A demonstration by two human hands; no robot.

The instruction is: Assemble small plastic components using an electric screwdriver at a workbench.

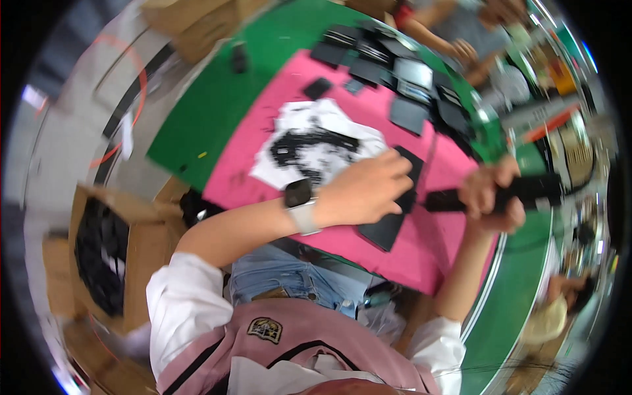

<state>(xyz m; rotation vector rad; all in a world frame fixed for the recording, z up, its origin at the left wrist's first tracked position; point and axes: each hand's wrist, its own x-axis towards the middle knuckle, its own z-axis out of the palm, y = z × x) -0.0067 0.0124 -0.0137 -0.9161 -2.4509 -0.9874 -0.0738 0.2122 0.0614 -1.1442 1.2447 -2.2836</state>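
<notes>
Green desk (204,112) under you has a pink sheet (444,250) on top, and at the far right another person (454,49) is at its edge. Your left hand (368,187) lies over a flat black piece (382,234) in the middle of the pink sheet, near side. Its fingers are bent a little, but I can't tell if that grip pinches the piece or just rests on it. Your right hand (492,197), to the right, has its grip curled tight around a black tool (536,191), which is blurry. Its thin dark end points left, toward your left fingers, so if it swings that way it could poke them or scratch the black piece. The piece might slide too, if your left hand presses too softly. Just left of that hand, white sheets (337,124) hold lots of loose black bits (284,150); a bump from your watch (299,194) or arm could scatter them. On the far side, a messy pile of black cases (411,115) could tip over if something knocks it.
</notes>
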